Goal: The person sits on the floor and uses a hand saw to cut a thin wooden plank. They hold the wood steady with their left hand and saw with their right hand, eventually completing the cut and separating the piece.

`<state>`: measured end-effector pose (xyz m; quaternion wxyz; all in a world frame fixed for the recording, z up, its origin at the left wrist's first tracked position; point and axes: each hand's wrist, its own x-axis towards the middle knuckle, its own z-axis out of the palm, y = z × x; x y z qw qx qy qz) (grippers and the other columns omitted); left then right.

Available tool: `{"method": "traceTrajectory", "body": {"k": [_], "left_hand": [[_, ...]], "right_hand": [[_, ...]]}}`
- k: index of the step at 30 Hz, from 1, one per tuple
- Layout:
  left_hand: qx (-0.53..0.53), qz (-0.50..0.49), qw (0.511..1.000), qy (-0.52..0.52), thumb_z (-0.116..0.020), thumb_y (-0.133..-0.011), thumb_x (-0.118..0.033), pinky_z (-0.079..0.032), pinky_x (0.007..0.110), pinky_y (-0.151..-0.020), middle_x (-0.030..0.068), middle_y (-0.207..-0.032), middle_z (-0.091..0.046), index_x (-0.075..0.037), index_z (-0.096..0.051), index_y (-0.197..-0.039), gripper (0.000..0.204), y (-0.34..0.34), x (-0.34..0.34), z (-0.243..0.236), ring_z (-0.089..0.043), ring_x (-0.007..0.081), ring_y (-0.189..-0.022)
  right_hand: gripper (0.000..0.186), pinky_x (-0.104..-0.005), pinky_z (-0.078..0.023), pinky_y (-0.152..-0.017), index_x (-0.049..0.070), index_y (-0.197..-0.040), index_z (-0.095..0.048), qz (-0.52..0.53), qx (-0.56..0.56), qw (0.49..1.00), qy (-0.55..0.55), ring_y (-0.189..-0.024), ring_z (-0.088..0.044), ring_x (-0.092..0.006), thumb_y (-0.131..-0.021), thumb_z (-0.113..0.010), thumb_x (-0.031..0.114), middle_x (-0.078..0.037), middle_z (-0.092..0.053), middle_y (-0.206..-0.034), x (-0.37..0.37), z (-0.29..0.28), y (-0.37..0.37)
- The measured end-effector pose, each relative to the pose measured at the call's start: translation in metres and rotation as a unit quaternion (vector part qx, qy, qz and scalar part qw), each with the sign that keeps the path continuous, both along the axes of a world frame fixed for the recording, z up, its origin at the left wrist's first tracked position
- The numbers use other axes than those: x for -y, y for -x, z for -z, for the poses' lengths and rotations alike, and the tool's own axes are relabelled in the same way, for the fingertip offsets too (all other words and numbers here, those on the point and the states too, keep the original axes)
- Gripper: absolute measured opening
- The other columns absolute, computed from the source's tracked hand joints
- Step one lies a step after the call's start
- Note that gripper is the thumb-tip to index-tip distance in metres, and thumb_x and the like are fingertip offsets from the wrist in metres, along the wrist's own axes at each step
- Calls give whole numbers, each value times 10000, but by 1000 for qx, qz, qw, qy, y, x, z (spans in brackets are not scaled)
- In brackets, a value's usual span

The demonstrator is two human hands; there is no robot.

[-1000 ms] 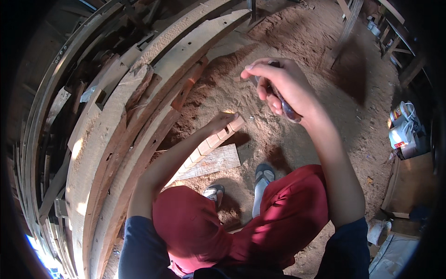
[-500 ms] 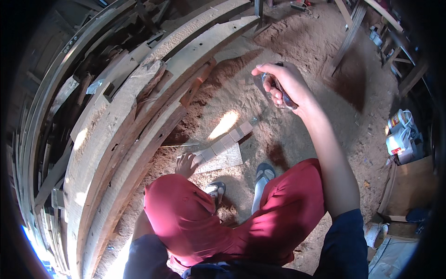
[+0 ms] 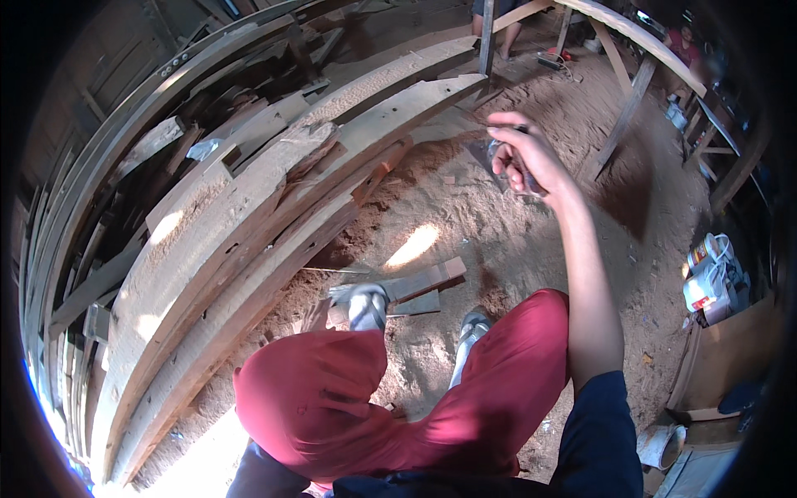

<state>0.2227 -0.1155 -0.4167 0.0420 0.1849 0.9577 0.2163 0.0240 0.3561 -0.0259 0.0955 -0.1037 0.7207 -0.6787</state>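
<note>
My right hand [image 3: 527,162] is raised over the sandy floor with its fingers curled round a dark-handled tool [image 3: 538,184]. A thin greyish part shows beyond the fingers; blur hides its exact kind. Below, a long narrow wood strip [image 3: 427,280] lies slanted across a short flat board [image 3: 422,305]. My left foot in a sandal [image 3: 367,307] is over the near part of the strip and hides some of it. Just left of that foot is my left hand [image 3: 315,317], low beside the strip's near end. It is smeared and partly covered by my red-trousered knee.
Long curved timbers [image 3: 249,199] are stacked along my left. Offcuts [image 3: 207,149] lie behind them. White buckets [image 3: 710,270] and a brown panel [image 3: 735,357] stand at the right. A wooden trestle [image 3: 628,116] rises at the far right. Another person's legs [image 3: 508,37] show at the top.
My left foot has shifted forward and left onto the wood strip. The view has tilted, so the far trestle and another person's legs show. My right hand still grips the tool.
</note>
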Motion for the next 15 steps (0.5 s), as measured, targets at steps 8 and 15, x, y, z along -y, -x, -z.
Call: {"method": "traceTrajectory", "body": {"k": [8, 15], "left_hand": [[27, -91, 995, 19, -769, -834, -300, -408, 507, -1109, 154, -1400, -558, -173, -457, -1481, 729, -36, 20, -7, -534, 347, -1287], [51, -157, 986, 34, -776, -824, -333, -415, 504, -1103, 160, -1368, -585, -149, -501, -1440, 699, -49, 32, 10, -548, 346, -1273]], "right_hand": [[775, -271, -386, -350, -30, -1545, -289, 162, -1, 987, 14, -385, -488, -116, -944, -662, 288, -35, -547, -547, -47, 59, -36], [449, -249, -479, -598, -12, -1340, -631, 248, -44, 958, -139, -677, -619, -94, -921, -661, 144, -93, -697, -1002, -57, 166, -142]]}}
